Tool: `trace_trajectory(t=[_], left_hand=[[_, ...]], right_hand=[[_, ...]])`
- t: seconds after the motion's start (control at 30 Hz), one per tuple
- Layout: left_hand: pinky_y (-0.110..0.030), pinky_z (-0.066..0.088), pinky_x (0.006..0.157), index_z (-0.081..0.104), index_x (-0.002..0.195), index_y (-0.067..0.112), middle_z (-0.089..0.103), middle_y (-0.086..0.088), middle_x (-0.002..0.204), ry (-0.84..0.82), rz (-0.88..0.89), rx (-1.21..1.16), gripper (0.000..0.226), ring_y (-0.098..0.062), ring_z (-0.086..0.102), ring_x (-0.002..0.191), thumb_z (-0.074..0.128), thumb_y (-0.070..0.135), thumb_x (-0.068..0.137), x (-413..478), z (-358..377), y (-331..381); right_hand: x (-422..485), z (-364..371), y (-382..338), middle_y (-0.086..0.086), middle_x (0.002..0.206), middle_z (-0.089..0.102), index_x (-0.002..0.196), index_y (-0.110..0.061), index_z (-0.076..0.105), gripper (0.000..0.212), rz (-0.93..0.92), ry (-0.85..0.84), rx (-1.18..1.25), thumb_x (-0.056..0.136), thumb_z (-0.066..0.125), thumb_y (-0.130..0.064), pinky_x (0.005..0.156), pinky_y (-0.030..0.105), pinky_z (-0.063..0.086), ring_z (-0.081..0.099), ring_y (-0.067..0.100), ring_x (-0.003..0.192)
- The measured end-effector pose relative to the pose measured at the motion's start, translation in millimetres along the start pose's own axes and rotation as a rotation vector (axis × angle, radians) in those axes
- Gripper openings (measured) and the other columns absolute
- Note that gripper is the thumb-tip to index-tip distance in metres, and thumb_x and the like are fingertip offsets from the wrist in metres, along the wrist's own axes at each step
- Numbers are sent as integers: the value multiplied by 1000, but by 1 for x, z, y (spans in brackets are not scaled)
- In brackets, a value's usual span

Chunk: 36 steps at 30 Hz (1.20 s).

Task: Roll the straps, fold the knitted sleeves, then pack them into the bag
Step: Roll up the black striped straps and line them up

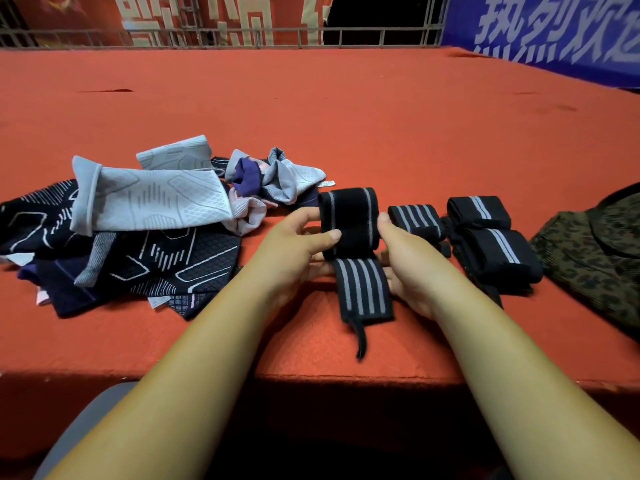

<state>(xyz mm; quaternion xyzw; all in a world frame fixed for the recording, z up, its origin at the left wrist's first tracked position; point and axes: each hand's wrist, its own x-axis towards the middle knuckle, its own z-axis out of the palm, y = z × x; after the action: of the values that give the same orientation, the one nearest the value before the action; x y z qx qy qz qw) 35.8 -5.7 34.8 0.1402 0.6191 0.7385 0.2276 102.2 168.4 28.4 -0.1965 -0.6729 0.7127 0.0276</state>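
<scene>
A black strap with grey stripes (349, 220) is partly rolled in front of me, its loose tail (363, 292) lying flat toward the table's near edge. My left hand (298, 244) grips the roll's left end, thumb on top. My right hand (405, 258) grips its right end. Three rolled black straps (415, 220) (479, 211) (498, 254) lie to the right. A heap of knitted sleeves lies at the left, light grey ones (145, 199) on top of dark patterned ones (166, 261). A leopard-print bag (595, 258) sits at the far right.
Everything lies on a red cloth-covered table (381, 126) whose near edge runs just below my forearms. A metal railing (207, 38) and red and blue banners stand behind the far edge.
</scene>
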Motion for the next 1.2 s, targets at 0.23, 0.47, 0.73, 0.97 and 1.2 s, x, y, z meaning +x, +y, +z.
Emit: trace_trajectory(t=[0.23, 0.47, 0.73, 0.97, 1.2], left_hand=[[-48, 58, 107, 77, 120, 5, 77, -21, 120, 8, 37, 91, 38, -40, 73, 118, 63, -15, 92, 5, 6, -8], [-50, 59, 104, 79, 125, 23, 81, -10, 117, 13, 28, 201, 50, -32, 78, 108, 62, -9, 91, 0, 17, -7], [-43, 63, 97, 65, 137, 8, 76, -13, 128, -97, 25, 25, 30, -34, 77, 111, 62, 15, 108, -2, 29, -9], [-45, 58, 106, 62, 143, 17, 76, -8, 131, -337, 90, 263, 57, -29, 75, 116, 70, -9, 94, 4, 54, -25], [-32, 62, 87, 59, 148, 23, 78, 2, 128, -255, 139, 479, 70, -10, 76, 88, 76, -10, 88, 22, 78, -46]], right_hand=[[-9, -7, -9, 21, 112, 80, 123, -8, 77, 85, 81, 0, 195, 105, 31, -78, 90, 50, 60, 79, 38, 105], [-12, -11, -11, 15, 104, 75, 109, -5, 75, 21, -9, -17, 154, 101, 57, -12, 83, 46, 64, 74, 25, 94], [-29, -16, -19, -6, 101, 78, 115, -35, 71, 28, -198, 163, -371, 93, 59, -24, 89, 42, 60, 74, 18, 99], [-31, -39, -18, 6, 121, 49, 112, -17, 60, 17, -186, 430, -805, 98, 52, -23, 76, 36, 44, 60, 20, 91], [-37, -41, -11, 17, 143, 49, 145, -8, 45, 45, -121, 504, -994, 103, 54, -22, 105, 47, 46, 51, 38, 133]])
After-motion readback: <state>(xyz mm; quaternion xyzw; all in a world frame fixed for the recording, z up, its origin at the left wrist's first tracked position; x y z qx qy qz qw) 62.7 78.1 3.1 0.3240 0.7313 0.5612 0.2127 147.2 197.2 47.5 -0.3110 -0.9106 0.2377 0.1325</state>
